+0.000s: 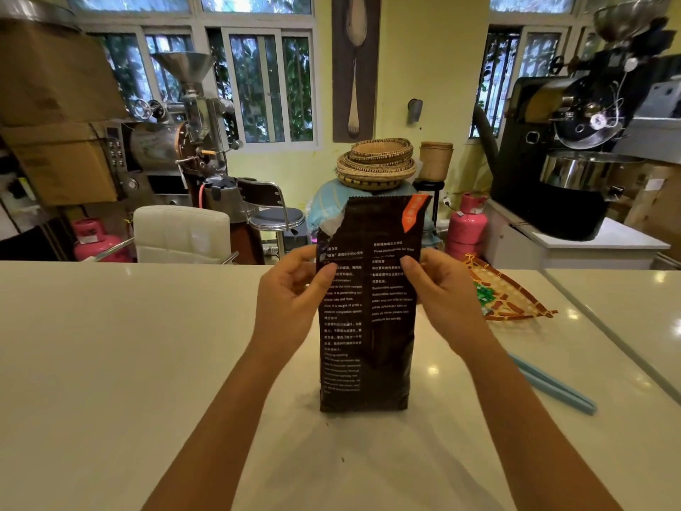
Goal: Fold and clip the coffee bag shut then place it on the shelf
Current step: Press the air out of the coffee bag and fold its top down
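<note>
A dark brown coffee bag (368, 326) with white print and an orange corner tag stands upright on the white counter (147, 344), its top unfolded and torn at the left corner. My left hand (291, 293) pinches the bag's left edge near the top. My right hand (442, 285) pinches the right edge at the same height. A long light-blue bag clip (552, 385) lies flat on the counter to the right of my right forearm, apart from the bag.
An orange woven tray (512, 293) with green items lies behind my right hand. Past the counter's far edge stand a white chair (180, 230), a stool, pink gas cylinders (468, 226), stacked baskets and two coffee roasters. No shelf shows.
</note>
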